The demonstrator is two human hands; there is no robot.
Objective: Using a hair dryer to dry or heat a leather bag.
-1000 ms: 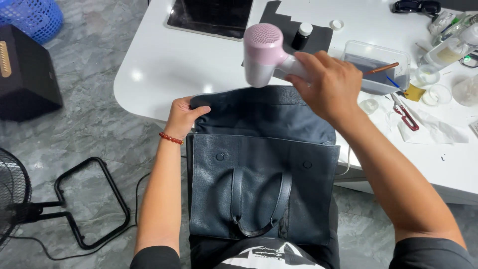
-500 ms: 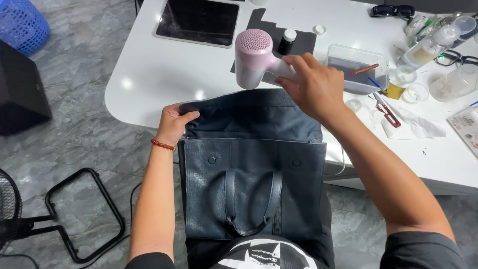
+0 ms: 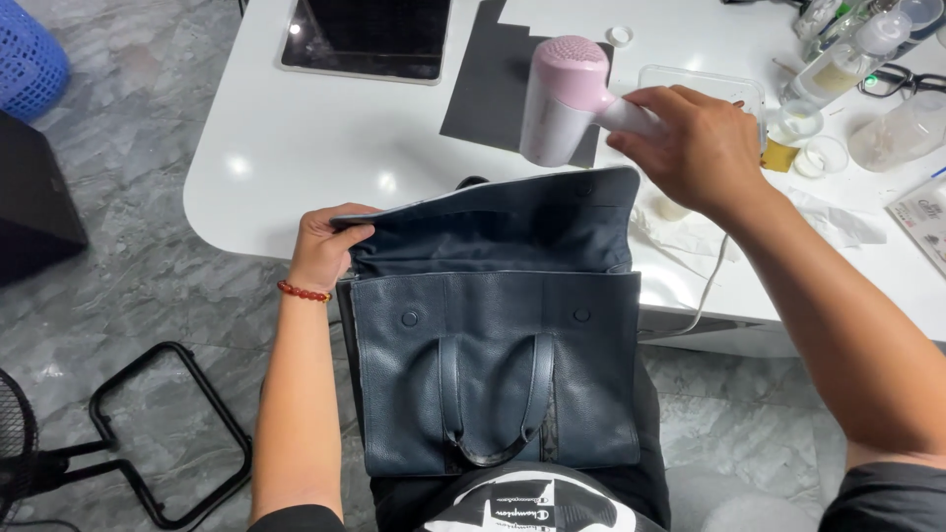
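Dark blue leather bag (image 3: 498, 384) lies flat on the person's lap, its upper edge resting against the rim of the white worktop (image 3: 296, 167). Grained surface, two looped handles hanging toward the body, two round snap studs below the opening. The top flap is folded back, showing a matte lining. The left hand (image 3: 325, 246), fingers closed, pinches the flap's left corner; a red bead bracelet (image 3: 303, 293) sits on that wrist. The right hand (image 3: 695, 148) is wrapped around the handle of a pink hair dryer (image 3: 562, 99), held just above the flap, nozzle pointing down at it. Behind it lies a black sheet (image 3: 493, 89) and a dark tablet (image 3: 365, 37). A clear rectangular tray (image 3: 702, 84) stands beside the right hand; contents cannot be determined. Clear bottles (image 3: 838, 64) and small round white cups (image 3: 823, 156) are grouped at the far right, near a partly visible printed white package (image 3: 921, 217).
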